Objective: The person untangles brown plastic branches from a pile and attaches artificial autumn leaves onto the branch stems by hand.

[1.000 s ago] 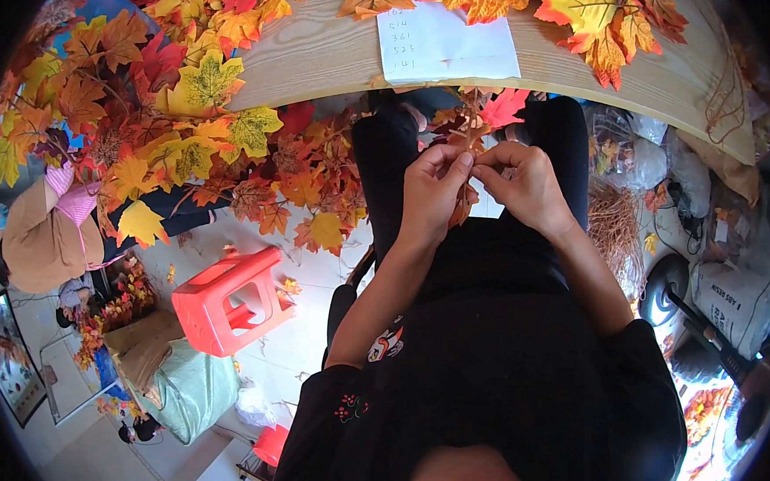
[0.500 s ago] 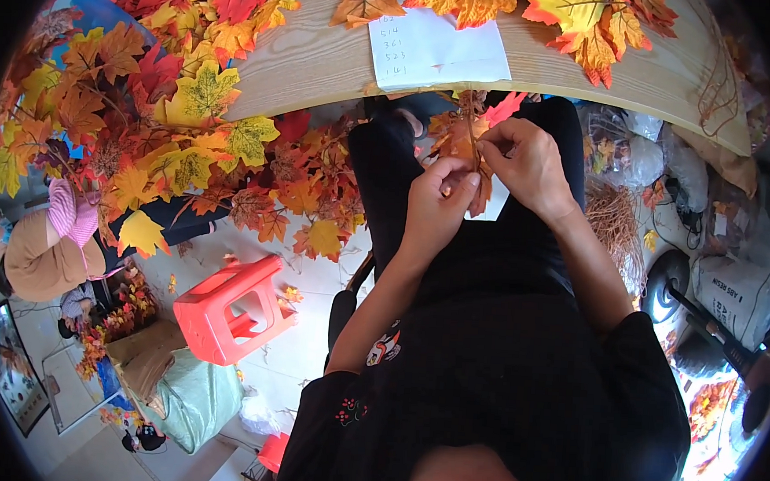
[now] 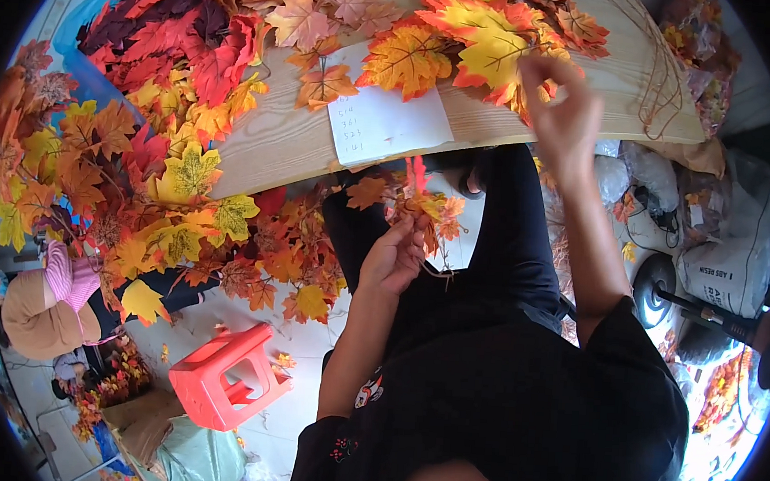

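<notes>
In front of my lap my left hand is closed on the stem of a small spray of artificial maple leaves, orange with a red tip. A thin wire-like stem end trails below the fingers. My right hand is raised over the right part of the table, beside a pile of yellow and orange maple leaves. Its fingers are curled and smeared by motion, so whether they grip a leaf does not show.
A paper with handwriting lies on the wooden table. Many red, orange and yellow leaves heap at the left, hanging over the edge. Brown stems lie at the right. A red stool stands left on the floor; another person sits beyond.
My right hand has left the spray and moved up to the leaves on the table. My left hand keeps the spray and sits lower and further left. The view has shifted.
</notes>
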A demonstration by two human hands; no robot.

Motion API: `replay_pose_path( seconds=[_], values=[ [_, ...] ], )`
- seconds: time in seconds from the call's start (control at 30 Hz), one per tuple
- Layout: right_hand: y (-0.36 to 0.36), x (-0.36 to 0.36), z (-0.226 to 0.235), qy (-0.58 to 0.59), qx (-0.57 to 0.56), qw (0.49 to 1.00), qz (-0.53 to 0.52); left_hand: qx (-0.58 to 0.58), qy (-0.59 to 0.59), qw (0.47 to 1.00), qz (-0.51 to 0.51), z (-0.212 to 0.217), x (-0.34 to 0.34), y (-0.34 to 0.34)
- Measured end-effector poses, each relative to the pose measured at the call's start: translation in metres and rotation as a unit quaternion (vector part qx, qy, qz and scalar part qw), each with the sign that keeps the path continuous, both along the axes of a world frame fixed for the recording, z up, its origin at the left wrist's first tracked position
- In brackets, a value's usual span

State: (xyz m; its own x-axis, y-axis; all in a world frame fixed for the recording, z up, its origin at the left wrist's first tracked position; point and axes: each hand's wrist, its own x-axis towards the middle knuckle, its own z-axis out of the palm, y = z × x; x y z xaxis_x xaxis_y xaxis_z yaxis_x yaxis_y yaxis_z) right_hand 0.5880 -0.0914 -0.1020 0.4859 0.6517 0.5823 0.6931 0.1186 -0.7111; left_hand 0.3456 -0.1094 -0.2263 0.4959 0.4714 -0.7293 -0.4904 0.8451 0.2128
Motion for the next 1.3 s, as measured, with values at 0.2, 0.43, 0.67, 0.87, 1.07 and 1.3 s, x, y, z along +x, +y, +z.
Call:
replay_pose_path(
  seconds=[0.2, 0.43, 0.67, 0.87, 1.07, 1.3],
  values=[
    [0.022, 0.071, -0.011, -0.065, -0.042, 0.997, -0.03, 0.004, -0.014, 1.0, 0.004, 0.0, 0.005, 0.0],
    [0.024, 0.083, -0.013, -0.048, -0.064, 0.997, 0.0, 0.023, 0.009, 0.999, 0.035, 0.002, 0.006, 0.0],
    [-0.003, 0.069, 0.032, -0.07, 0.016, 0.995, 0.072, -0.002, 0.047, 0.997, 0.055, 0.011, 0.002, 0.0],
    [-0.06, -0.009, 0.046, -0.098, -0.219, 0.92, 0.309, 0.149, 0.028, 0.987, 0.05, 0.012, 0.004, 0.002],
    [-0.063, -0.067, -0.036, -0.135, -0.251, 0.855, 0.433, 0.252, 0.068, 0.965, -0.031, 0.019, 0.016, -0.003],
    [-0.058, -0.069, -0.06, -0.063, -0.264, 0.914, 0.303, 0.287, 0.183, 0.936, -0.086, 0.037, 0.014, -0.001]
  ],
)
